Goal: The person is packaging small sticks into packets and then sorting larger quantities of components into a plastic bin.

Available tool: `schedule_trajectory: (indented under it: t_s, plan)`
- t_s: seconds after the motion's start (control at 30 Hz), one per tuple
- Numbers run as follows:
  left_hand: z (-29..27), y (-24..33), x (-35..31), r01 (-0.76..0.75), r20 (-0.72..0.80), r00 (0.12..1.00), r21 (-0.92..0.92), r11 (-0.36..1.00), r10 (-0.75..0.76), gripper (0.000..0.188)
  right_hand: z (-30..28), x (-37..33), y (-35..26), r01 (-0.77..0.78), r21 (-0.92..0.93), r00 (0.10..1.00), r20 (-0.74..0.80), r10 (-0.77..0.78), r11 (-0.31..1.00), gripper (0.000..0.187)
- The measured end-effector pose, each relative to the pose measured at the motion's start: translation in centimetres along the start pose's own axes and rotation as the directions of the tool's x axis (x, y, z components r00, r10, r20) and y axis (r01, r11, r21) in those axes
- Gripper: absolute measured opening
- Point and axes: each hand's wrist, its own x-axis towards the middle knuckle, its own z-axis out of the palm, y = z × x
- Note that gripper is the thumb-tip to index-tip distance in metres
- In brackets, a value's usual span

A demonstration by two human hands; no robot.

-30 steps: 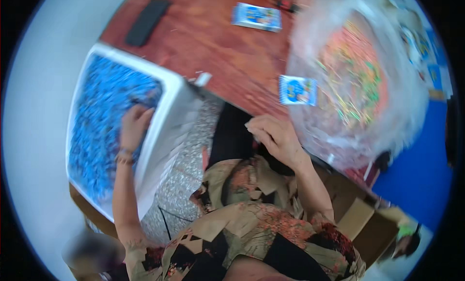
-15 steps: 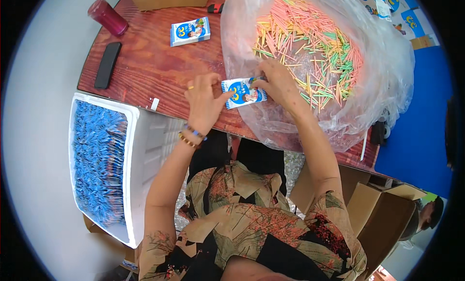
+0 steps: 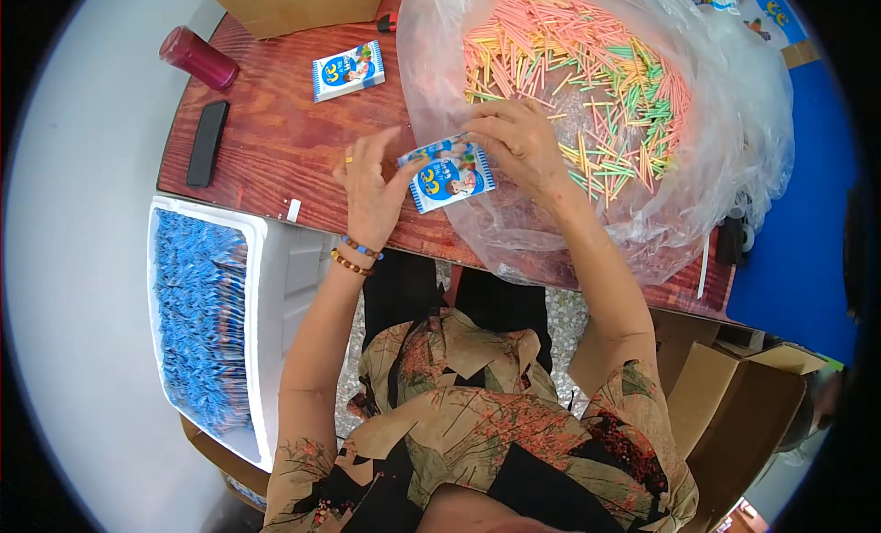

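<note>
A small blue-and-white packet (image 3: 451, 185) with striped crimped ends is between my hands, above the table's front edge. A further printed strip shows along its far edge; I cannot tell whether it is a flap or a second packet. My right hand (image 3: 525, 149) pinches the packet's far right corner. My left hand (image 3: 372, 189), with a ring and two beaded bracelets on the wrist, has its thumb on the left end, its other fingers raised and partly curled. Beyond, a clear plastic bag (image 3: 431, 74) lies spread, holding many thin pink, yellow and green sticks (image 3: 541, 28).
Another such packet (image 3: 349, 71) lies on the reddish wooden table (image 3: 275, 120). Left of it are a black phone (image 3: 207, 144) and a dark pink lidded jar (image 3: 200, 57). A white foam box (image 3: 262, 285) full of blue packets stands at left. Cardboard boxes (image 3: 303, 5) stand behind and at lower right.
The packet has tilted and shifted slightly left, and a printed strip now shows along its far edge. My right hand has moved left to its far corner. The view has shifted slightly.
</note>
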Motion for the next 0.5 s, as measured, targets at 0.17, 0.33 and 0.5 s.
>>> schedule_trajectory:
  t_s: [0.17, 0.33, 0.5]
  plan:
    - [-0.3, 0.9, 0.9, 0.198, 0.161, 0.979, -0.564, 0.801, -0.128, 0.010, -0.3, 0.8, -0.6, -0.301, 0.439, 0.943, 0.272, 0.193, 0.847, 0.013]
    - [0.3, 1.3, 0.2, 0.437, 0.333, 0.897, -0.762, 0.478, -0.289, 0.010, 0.8, -0.1, -1.9, -0.595, 0.710, 0.782, 0.403, 0.475, 0.377, 0.010]
    - [0.8, 1.2, -0.5, 0.426, 0.270, 0.885, -0.798, 0.426, -0.379, 0.009, 1.4, -1.2, -2.0, -0.633, 0.712, 0.746, 0.454, 0.488, 0.306, 0.008]
